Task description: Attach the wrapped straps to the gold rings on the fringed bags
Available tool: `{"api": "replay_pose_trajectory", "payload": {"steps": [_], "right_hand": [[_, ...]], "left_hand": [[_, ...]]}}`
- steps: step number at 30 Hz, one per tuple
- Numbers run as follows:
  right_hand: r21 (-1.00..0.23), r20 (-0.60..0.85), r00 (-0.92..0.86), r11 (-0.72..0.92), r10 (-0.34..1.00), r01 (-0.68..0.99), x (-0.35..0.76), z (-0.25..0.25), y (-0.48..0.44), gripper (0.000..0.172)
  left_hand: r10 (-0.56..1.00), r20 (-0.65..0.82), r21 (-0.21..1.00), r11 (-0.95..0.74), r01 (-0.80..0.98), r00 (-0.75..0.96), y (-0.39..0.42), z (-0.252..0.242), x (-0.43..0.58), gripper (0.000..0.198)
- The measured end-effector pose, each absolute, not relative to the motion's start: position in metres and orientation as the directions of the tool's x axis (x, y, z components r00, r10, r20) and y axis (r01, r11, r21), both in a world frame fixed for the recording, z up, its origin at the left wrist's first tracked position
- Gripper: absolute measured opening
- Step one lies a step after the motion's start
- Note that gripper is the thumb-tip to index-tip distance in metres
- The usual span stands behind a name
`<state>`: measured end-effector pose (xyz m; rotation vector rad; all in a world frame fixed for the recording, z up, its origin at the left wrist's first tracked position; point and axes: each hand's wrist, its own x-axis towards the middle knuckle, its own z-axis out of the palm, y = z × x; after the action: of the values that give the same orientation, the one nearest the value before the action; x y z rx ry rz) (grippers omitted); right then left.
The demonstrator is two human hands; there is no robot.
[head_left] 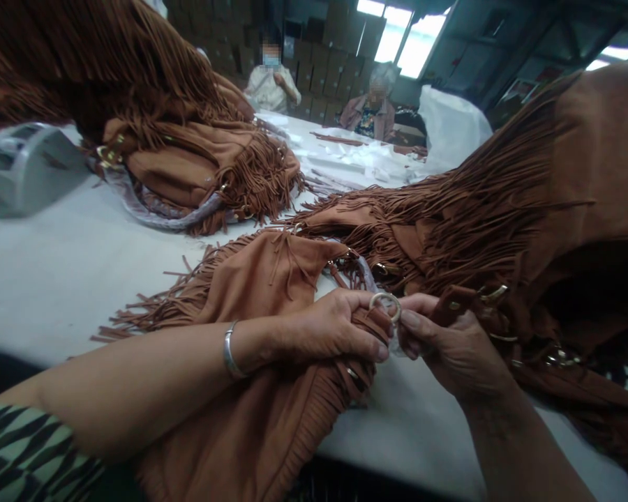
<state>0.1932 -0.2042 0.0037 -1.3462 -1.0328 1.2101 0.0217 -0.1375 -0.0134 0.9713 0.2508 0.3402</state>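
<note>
A brown suede fringed bag (262,293) lies in front of me on the white table (57,272). My left hand (329,328), with a silver bangle on the wrist, is closed round the bag's top edge beside a gold metal ring (386,304). My right hand (444,345) meets it from the right, thumb and fingers pinched at the ring and a brown strap (458,301) with a gold buckle. The ring sits between both thumbs.
A pile of the same fringed bags (199,160) lies at the back left, another heap (555,209) at the right. A grey machine (26,167) stands far left. Two people sit at the table's far end before stacked cartons (340,56). White wrapping (450,125) lies there.
</note>
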Motion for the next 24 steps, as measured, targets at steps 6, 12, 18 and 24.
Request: {"api": "replay_pose_trajectory", "payload": {"steps": [6,12,18,24], "right_hand": [[-0.988,-0.034,0.314,0.016,0.949,-0.153,0.169,-0.017,-0.213,0.017],[-0.995,0.085,0.334,0.064,0.939,0.074,0.167,-0.017,-0.215,0.018],[-0.964,-0.080,0.038,-0.087,0.996,0.250,0.200,0.017,-0.200,0.028],[-0.951,-0.279,-0.130,-0.256,0.951,0.173,0.214,0.024,-0.183,0.024]], "left_hand": [[0.364,-0.021,0.813,0.548,-0.196,0.931,-0.135,-0.018,0.027,0.026],[0.365,-0.016,0.816,0.543,-0.199,0.931,-0.137,-0.017,0.026,0.020],[0.391,-0.101,0.826,0.545,-0.141,0.915,-0.140,-0.014,0.026,0.034],[0.384,-0.079,0.837,0.527,-0.148,0.920,-0.138,-0.016,0.024,0.035]]}}
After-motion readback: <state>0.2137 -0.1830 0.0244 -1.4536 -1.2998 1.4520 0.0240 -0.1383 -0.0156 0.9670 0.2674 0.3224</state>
